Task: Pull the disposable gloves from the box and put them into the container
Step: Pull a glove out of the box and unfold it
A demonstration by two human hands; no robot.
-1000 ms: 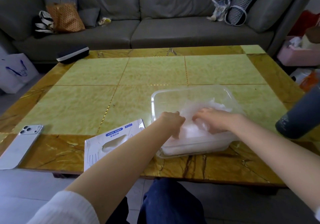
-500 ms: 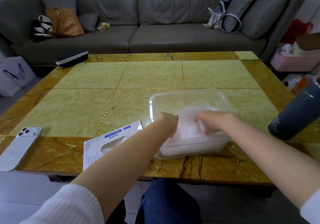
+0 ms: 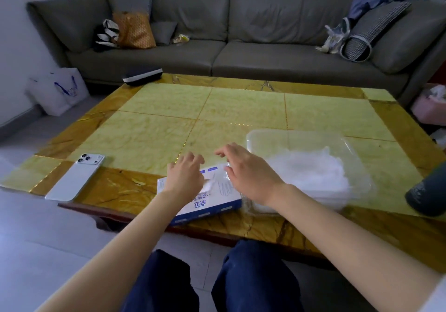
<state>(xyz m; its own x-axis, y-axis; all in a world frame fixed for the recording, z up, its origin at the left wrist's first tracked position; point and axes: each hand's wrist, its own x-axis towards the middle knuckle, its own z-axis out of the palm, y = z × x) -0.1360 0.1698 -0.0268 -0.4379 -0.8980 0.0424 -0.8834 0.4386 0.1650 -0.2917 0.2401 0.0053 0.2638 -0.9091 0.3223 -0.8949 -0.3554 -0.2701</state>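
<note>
Glove box (image 3: 210, 203): flat, white with blue print, lying at the near edge of the table (image 3: 154, 138), its right end just beside the container (image 3: 299, 136). A pale glove (image 3: 209, 185) shows at the slot in the box's top face.

Left hand (image 3: 185, 177): mine, set over the left half of the box, fingers bent downward, thumb side next to the slot. I cannot tell whether it pinches the glove or only rests there.

Right hand (image 3: 249, 175): mine, above the right end of the box, fingers spread and relaxed, grasping nothing.

Container: clear plastic, rectangular, right of the box, holding a loose white heap of gloves (image 3: 311, 173).

Surroundings: a white phone (image 3: 75, 178) lies camera-side up at the table's near left corner, well apart from the box. A dark bottle (image 3: 427, 192) enters from the right edge. A dark case (image 3: 142, 76) sits on the far edge of the table. Behind the table stands a grey sofa (image 3: 241, 36) with a brown bag (image 3: 134, 30) on it; a white bag (image 3: 58, 90) stands on the floor to the left.
</note>
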